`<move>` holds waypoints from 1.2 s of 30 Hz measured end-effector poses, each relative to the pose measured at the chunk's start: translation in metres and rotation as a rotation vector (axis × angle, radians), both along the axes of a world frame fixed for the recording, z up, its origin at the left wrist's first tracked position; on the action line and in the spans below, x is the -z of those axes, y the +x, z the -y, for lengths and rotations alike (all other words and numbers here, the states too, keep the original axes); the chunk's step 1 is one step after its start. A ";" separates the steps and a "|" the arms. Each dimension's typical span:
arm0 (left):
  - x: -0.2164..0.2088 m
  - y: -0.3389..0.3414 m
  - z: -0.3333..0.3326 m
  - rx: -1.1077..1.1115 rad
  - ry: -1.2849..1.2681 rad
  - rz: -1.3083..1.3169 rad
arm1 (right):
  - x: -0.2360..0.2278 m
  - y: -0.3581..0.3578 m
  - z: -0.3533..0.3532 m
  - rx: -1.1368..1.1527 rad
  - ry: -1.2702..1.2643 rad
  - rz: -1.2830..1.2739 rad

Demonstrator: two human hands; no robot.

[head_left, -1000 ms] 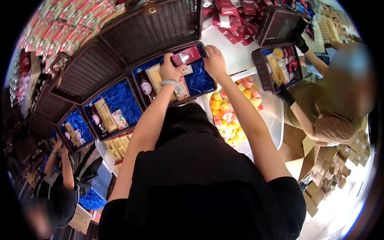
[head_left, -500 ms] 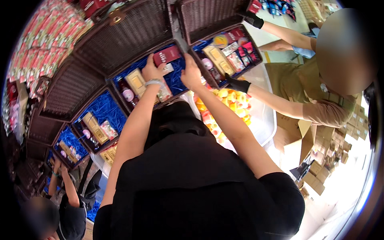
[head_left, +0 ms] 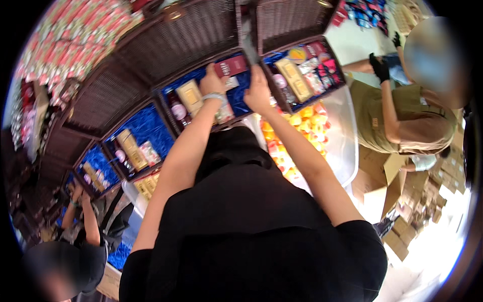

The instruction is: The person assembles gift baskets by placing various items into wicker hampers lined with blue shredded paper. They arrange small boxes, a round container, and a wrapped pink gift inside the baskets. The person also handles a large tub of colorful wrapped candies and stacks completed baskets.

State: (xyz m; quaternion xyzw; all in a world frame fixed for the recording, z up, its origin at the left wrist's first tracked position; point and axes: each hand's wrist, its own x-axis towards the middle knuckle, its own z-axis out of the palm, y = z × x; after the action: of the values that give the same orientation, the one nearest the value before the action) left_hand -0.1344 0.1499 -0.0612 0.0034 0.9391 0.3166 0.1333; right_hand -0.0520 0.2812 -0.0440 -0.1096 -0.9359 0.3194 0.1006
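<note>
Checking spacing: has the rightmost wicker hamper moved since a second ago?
Yes. Judged against the clear plastic tub, the rightmost wicker hamper moved left.

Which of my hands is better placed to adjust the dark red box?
Probably your left hand: its thumb and fingers are at the left end of the dark red box. Your right hand is apart from it, by the right edge of the open basket, with nothing visibly in its grasp.

A worker (head_left: 266, 201) wears a black short-sleeved top (head_left: 251, 267), a pale bracelet (head_left: 215, 96) circling the left wrist (head_left: 213, 90) beyond the top's left sleeve (head_left: 137, 272).
</note>
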 end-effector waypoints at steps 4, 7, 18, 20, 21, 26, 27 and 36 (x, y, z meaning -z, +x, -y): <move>-0.023 0.013 0.000 0.074 0.127 -0.080 | -0.053 0.018 0.011 -0.204 0.157 -0.130; -0.016 0.018 0.020 0.105 0.153 -0.254 | -0.061 0.051 0.013 -0.097 -0.056 -0.160; -0.027 -0.013 0.050 0.619 -0.226 -0.289 | 0.174 0.241 -0.103 0.377 -0.114 0.521; -0.040 -0.013 0.046 0.600 -0.164 -0.360 | 0.207 0.229 -0.085 0.214 -0.068 0.641; -0.045 -0.012 0.046 0.629 -0.152 -0.407 | 0.222 0.210 -0.080 0.096 -0.022 0.783; -0.046 0.008 0.090 0.535 -0.131 -0.372 | 0.192 0.188 -0.043 0.054 0.040 0.826; -0.052 0.012 0.086 0.510 -0.123 -0.330 | 0.168 0.187 -0.055 0.103 -0.051 0.839; -0.075 0.045 0.073 0.280 0.292 -0.066 | -0.054 0.175 -0.072 0.332 -0.689 0.406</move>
State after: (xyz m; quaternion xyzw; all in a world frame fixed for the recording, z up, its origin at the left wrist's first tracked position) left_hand -0.0897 0.0767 0.0138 0.1637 0.8775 0.4276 0.1431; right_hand 0.1232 0.3533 0.0096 -0.3464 -0.7451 0.5646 -0.0778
